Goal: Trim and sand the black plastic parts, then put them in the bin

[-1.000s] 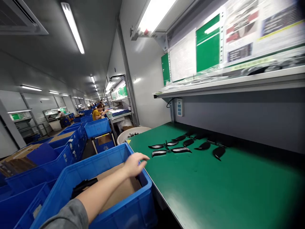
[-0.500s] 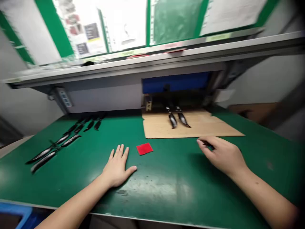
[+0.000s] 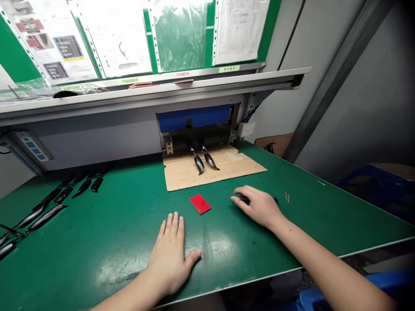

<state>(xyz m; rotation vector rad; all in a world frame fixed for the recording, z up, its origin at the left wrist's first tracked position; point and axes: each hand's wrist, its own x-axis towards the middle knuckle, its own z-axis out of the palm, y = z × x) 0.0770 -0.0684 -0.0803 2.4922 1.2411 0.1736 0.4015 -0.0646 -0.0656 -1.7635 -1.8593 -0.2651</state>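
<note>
My left hand [image 3: 171,252] lies flat on the green worktable [image 3: 123,233], fingers stretched out and thumb apart, holding nothing. Ahead of its fingertips is a small red square piece [image 3: 200,204] with a faint dark mark. On the right, my right hand [image 3: 257,206] is low over the table, curled around a dark, blue-ended object [image 3: 276,201]. Most of that object is hidden under the palm, so its kind is unclear. The thumb and index tips are slightly apart. Beyond, two dark, striped, blade-shaped parts [image 3: 199,164] lie on a cardboard sheet [image 3: 181,179].
Several similar dark blade-shaped parts [image 3: 48,216] lie along the table's left. A blue-fronted opening [image 3: 194,119] sits behind the cardboard under a shelf [image 3: 129,97]. A power strip [image 3: 34,147] is mounted at left. Blue containers [image 3: 311,298] stand below the table's right edge.
The view has swung to the right. My right hand has come down and nearer the red piece, its thumb and index less tightly closed. My left hand stays flat on the table.
</note>
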